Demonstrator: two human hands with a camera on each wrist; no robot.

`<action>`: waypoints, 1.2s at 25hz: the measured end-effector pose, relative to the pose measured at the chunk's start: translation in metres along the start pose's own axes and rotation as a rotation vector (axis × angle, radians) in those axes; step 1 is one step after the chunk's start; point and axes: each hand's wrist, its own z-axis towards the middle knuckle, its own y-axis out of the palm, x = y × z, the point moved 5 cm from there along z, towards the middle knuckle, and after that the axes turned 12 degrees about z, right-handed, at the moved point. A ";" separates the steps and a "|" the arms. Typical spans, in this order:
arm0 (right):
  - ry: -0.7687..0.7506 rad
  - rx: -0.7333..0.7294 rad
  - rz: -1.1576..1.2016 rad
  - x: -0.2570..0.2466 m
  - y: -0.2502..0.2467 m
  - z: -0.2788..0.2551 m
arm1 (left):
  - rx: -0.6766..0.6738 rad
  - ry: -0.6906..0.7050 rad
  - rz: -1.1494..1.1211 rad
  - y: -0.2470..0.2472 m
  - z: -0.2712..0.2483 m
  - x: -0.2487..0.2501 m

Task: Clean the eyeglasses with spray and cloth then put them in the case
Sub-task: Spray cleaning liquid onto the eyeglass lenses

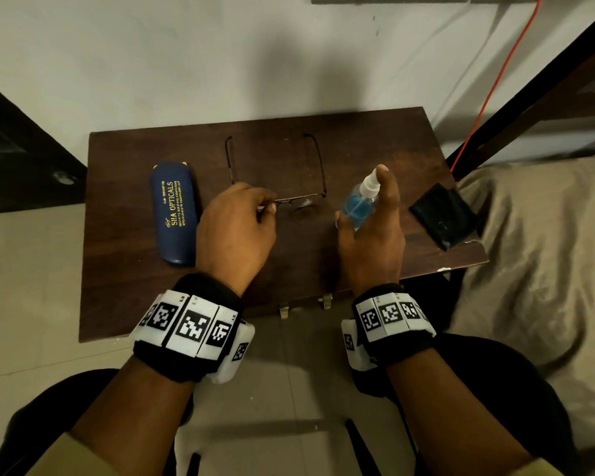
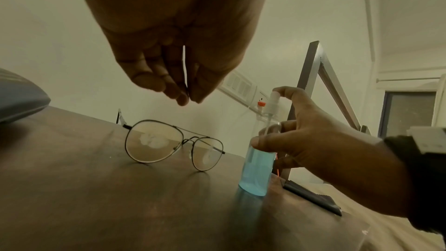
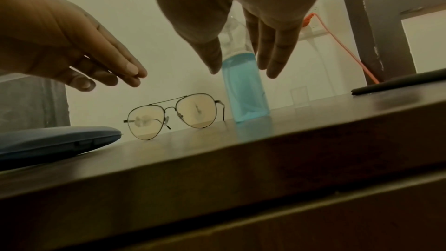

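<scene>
The right hand (image 1: 370, 231) grips the spray bottle (image 1: 358, 204), forefinger on its nozzle. The left hand (image 1: 236, 231) hovers loosely curled, empty, hiding the eyeglasses' (image 1: 299, 201) left lens.

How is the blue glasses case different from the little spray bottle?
The glasses case lies flat on the table; the spray bottle stands upright.
The case is solid dark blue with yellow lettering; the bottle is see-through, with light blue liquid inside and a white nozzle.
Nobody touches the case; the right hand holds the bottle, one finger on the nozzle.
Both sit on the same table beside the eyeglasses.
</scene>
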 end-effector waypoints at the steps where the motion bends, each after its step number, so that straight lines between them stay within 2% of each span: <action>1: -0.007 -0.005 0.016 0.002 0.002 0.002 | -0.008 0.011 0.038 0.002 0.002 0.002; 5: 0.011 -0.018 0.145 0.007 -0.001 0.011 | -0.048 0.065 0.242 0.010 0.012 0.005; 8: -0.044 -0.038 0.214 -0.003 -0.007 0.011 | -0.100 0.064 0.333 0.018 0.017 0.001; 13: -0.094 -0.155 0.290 -0.019 -0.006 0.013 | -0.171 0.069 0.393 0.031 0.019 0.001; 19: -0.096 -0.196 0.304 -0.016 0.004 0.015 | -0.178 0.048 0.381 0.036 0.024 0.004; 22: -0.098 -0.179 0.364 -0.024 -0.002 0.020 | -0.146 0.035 0.267 0.021 0.031 0.008; 24: -0.107 -0.164 0.422 -0.030 -0.009 0.022 | -0.124 0.005 0.033 0.000 0.033 0.008; 27: -0.108 -0.177 0.447 -0.049 -0.020 0.022 | -0.216 -0.113 -0.348 -0.034 0.028 0.007; 30: -0.228 -0.271 0.411 -0.074 -0.029 0.009 | -0.271 -0.206 -0.502 -0.060 0.015 0.006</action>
